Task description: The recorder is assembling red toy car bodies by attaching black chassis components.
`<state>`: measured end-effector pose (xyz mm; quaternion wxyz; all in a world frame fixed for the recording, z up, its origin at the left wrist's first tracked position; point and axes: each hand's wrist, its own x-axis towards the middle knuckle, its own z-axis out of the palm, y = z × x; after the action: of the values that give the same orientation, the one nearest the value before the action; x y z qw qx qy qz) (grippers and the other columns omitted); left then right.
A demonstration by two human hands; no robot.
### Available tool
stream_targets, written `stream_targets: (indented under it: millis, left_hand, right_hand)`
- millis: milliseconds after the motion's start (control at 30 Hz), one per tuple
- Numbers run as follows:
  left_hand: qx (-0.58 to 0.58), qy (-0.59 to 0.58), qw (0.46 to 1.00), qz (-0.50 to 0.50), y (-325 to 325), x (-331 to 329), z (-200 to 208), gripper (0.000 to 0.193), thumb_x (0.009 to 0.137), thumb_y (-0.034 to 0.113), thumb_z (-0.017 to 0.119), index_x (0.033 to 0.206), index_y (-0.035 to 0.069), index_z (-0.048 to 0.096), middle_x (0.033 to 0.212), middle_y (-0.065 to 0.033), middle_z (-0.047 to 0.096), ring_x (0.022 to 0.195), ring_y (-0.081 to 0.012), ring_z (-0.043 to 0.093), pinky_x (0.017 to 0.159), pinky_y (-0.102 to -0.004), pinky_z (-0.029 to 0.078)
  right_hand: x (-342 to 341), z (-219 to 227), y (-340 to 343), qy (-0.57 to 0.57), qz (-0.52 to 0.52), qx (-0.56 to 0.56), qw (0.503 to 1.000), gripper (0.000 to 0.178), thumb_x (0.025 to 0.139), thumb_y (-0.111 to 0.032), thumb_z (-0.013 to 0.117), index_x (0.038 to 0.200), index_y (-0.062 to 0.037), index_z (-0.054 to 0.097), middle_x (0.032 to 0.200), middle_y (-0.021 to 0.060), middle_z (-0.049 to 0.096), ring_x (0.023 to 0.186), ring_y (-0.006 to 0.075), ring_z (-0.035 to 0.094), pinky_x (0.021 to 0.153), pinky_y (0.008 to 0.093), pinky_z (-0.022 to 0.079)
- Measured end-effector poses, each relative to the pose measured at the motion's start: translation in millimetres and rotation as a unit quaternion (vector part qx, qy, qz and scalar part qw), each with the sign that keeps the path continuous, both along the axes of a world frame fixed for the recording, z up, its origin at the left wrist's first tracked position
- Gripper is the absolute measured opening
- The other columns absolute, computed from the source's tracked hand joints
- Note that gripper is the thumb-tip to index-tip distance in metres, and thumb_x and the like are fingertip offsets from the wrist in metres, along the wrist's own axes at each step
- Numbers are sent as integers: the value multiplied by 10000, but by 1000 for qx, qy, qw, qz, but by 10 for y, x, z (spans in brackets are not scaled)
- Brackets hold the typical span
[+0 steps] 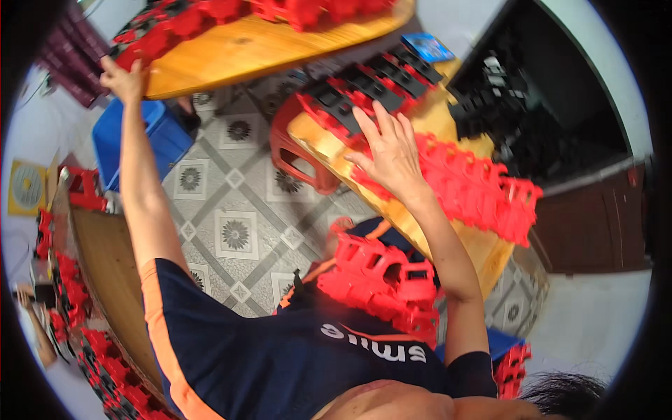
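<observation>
Under red parts [476, 182]: tables [231, 52], flowered tiles [236, 234]

1. Over here, a purple curtain [73, 52] hangs by the pale wall [28, 136].
2. A blue bin [166, 136] stands on grey, flower-patterned floor tiles [238, 233].
3. There's a red plastic stool [285, 131] too.
4. Across from me, a dark brown panel [595, 227].

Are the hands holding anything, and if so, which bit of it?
The right hand is open by the black-topped parts, holding nothing. The left hand is beside the red parts; whether it grips one can't be told.
</observation>
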<state>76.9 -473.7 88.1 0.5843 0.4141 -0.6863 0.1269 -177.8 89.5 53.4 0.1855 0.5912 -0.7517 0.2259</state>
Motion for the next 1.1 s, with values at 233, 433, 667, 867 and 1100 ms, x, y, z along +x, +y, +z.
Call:
stream_targets:
  millis: [233, 433, 667, 867, 1100]
  left_hand:
    - [126, 49, 990, -27, 335, -207, 2, 1293, 664, 276, 870, 1528, 80, -72, 1466, -274, 310, 1319, -428, 392, 1046, -480, 405]
    - [123, 35, 992, -23, 259, -113, 30, 1282, 685, 318, 865, 1534, 127, -76, 1483, -339, 178, 1340, -495, 334, 1058, -497, 386]
    - [103, 49, 994, -2, 308, -2, 29, 1234, 710, 407, 835, 1537, 117, -35, 1474, -351, 182, 1327, -508, 337, 1043, -518, 384]
    - [27, 79, 995, -49, 257, -140, 29, 1096, 740, 278, 782, 1536, 121, 46, 1479, -302, 186, 1319, -477, 356, 1037, -522, 386]
    - [-50, 178, 983, -10, 1001, -242, -178, 852, 781, 107, 669, 1485, 27, 197, 1442, -243, 268, 1345, -396, 287, 1088, -496, 279]
  right_hand:
    - [-107, -335, -472, 95, -23, 34, 995, 697, 694, -221, 805, 1326, -132, 524, 1209, 239, 531, 1115, 361, 516, 1060, 527, 331]
    - [7, -1, -362, 29, 87, -18, 996, 561, 724, -138, 771, 1256, -110, 596, 1231, 222, 528, 1113, 395, 515, 1010, 511, 393]
    - [426, 1167, -268, -67, 206, -76, 973, 535, 642, -85, 804, 1163, -73, 683, 1184, 181, 598, 1078, 356, 582, 910, 425, 483]
    - [80, 1106, -1786, 66, 133, -180, 972, 430, 746, -225, 771, 1126, -98, 615, 1029, 141, 601, 1016, 348, 571, 908, 447, 445]
    - [-51, 953, -2213, 155, 62, -241, 956, 645, 682, -446, 796, 1197, -114, 593, 1226, 114, 556, 1148, 286, 513, 1006, 474, 352]
